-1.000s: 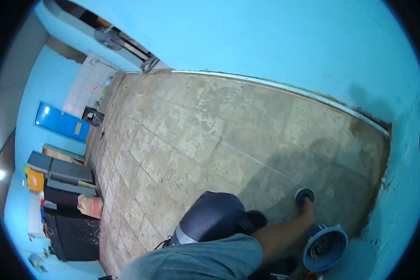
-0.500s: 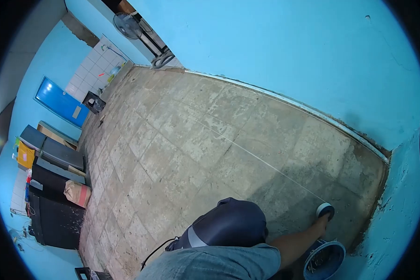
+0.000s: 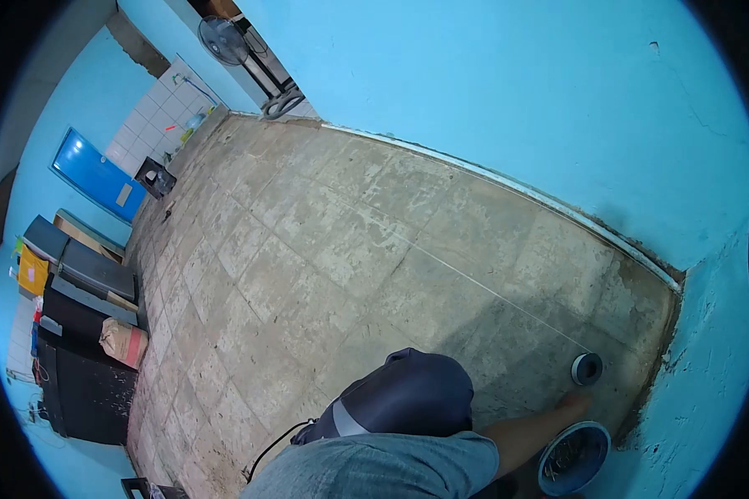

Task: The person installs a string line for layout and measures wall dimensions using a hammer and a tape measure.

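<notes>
My right hand reaches low to the floor near the room's corner, fingers loosely apart and holding nothing. Just beyond its fingertips a small round spool of white string rests on the floor, apart from the hand. From the spool a taut string line runs across the tiled concrete floor towards the far end of the room. My bent knee in dark trousers is below the arm. My left hand is out of view.
A blue bucket with small metal bits stands by my right forearm. Blue walls meet in the corner at right. Dark cabinets and a sack line the left side. A standing fan and a blue door are far off.
My right hand held the spool and carried it to the right, closer to the corner. It has now let go and drawn back a little; the spool sits on the floor.
</notes>
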### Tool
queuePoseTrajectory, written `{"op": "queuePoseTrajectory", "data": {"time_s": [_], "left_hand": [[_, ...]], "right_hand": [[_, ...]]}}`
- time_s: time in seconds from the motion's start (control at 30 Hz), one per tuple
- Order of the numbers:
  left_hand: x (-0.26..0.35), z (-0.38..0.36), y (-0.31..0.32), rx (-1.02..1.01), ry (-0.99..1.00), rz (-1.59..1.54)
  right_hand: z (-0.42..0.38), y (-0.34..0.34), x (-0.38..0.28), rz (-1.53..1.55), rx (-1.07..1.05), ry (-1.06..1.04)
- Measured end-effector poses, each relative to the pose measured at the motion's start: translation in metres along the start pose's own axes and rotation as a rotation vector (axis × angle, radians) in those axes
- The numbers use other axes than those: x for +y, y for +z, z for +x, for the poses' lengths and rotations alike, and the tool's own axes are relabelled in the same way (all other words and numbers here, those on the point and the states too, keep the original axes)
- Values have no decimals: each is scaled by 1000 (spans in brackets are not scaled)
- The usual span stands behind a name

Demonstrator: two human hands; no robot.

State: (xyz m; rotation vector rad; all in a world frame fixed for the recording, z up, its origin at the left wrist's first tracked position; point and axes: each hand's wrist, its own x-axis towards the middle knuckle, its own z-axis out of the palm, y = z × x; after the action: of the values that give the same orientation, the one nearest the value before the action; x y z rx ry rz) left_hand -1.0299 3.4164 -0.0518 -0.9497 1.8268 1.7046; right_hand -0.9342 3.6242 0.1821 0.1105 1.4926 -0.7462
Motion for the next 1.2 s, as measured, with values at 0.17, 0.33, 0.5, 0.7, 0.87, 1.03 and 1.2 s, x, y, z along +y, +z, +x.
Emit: {"op": "queuePoseTrajectory", "data": {"time_s": [0.17,0.33,0.5,0.7,0.87,1.03,1.2], "left_hand": [[48,-52,-2,78,116,71],[68,-54,-25,-327,417,416],[64,-62,-29,-659,494,486],[82,-64,-34,-735,498,835],[94,-104,-44,-936,522,1161],[96,-115,-51,-931,232,691],[161,-79,-86,-239,572,895]], "right_hand": [[-31,-8,-50,-21,48,-411],[-27,-29,-44,215,315,-676],[-19,-30,-53,818,321,-802],[11,-41,-33,1273,230,-879],[26,-58,-28,1269,317,-970],[16,-67,-57,1046,554,-1024],[13,-73,-81,317,742,-941]]}}
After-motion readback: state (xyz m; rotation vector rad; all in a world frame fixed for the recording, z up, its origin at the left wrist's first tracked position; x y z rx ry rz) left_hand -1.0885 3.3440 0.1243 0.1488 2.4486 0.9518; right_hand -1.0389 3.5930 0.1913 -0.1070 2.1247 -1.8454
